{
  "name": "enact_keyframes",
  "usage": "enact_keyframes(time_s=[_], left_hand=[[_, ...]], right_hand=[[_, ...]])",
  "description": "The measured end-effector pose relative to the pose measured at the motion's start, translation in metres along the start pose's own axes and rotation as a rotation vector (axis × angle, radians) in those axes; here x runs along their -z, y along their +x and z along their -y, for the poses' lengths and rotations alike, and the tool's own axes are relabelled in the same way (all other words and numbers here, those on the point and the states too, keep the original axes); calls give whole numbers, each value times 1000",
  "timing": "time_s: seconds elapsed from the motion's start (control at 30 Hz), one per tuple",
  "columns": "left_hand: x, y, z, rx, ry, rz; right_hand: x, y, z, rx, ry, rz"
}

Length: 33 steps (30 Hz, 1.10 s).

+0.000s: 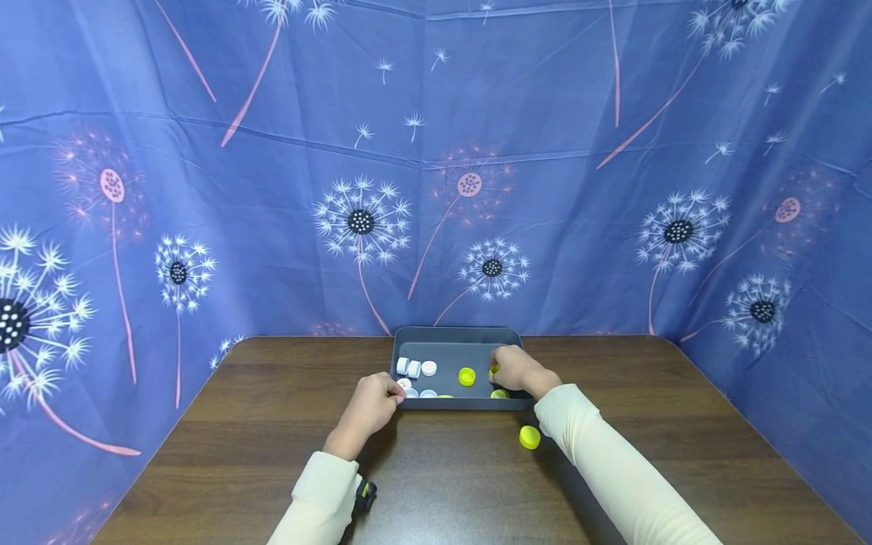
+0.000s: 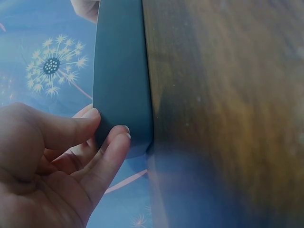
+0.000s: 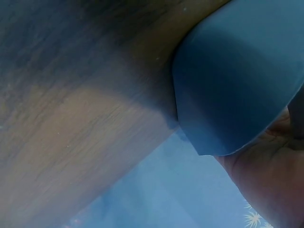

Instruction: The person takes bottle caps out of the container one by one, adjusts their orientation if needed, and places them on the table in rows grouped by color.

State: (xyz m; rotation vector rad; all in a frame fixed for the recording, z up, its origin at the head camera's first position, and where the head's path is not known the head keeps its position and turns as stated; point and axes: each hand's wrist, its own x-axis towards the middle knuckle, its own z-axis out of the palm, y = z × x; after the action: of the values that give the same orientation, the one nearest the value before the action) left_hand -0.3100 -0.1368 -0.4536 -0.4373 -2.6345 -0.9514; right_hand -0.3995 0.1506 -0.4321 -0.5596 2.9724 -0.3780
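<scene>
At the near-left corner of the grey tray (image 1: 463, 405), the left hand (image 1: 373, 400) pinches the wall, just beside white caps (image 1: 429, 368). Inside the right end, the right hand (image 1: 519, 369) curls closely round a yellow cap (image 1: 493, 372); light fingertips and a steady tray should spare neighbouring caps.

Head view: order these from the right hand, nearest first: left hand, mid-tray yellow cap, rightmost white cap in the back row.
1. Yellow cap: middle of the tray, left of the right hand.
2. White cap: right end of the back row.
3. Left hand: at the tray's front-left corner, farthest left.
</scene>
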Motion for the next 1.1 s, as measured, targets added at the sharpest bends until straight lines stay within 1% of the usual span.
enact_keyframes(time_s=[0.17,0.3,0.4,0.57,0.7,0.87,1.0,1.1], left_hand=[[-1,-1,0,-1,-2,2],[-2,-1,0,8,-8,9],[-2,0,0,15,-8,11],[-2,2,1,31,-8,14],[-1,3,0,41,-11,23],[-1,3,-2,39,-19,23],[-1,2,-1,23,-8,12],[-1,2,0,18,1,-2]], right_hand=[[-1,-2,-4,20,16,-18],[0,-6,-8,59,60,-78],[4,-11,-9,87,120,-150],[13,-24,-6,108,290,-251],[14,-40,-5,122,439,-311],[14,-69,-3,191,576,-352],[11,-89,-3,243,604,-350],[7,-102,-3,259,607,-345]])
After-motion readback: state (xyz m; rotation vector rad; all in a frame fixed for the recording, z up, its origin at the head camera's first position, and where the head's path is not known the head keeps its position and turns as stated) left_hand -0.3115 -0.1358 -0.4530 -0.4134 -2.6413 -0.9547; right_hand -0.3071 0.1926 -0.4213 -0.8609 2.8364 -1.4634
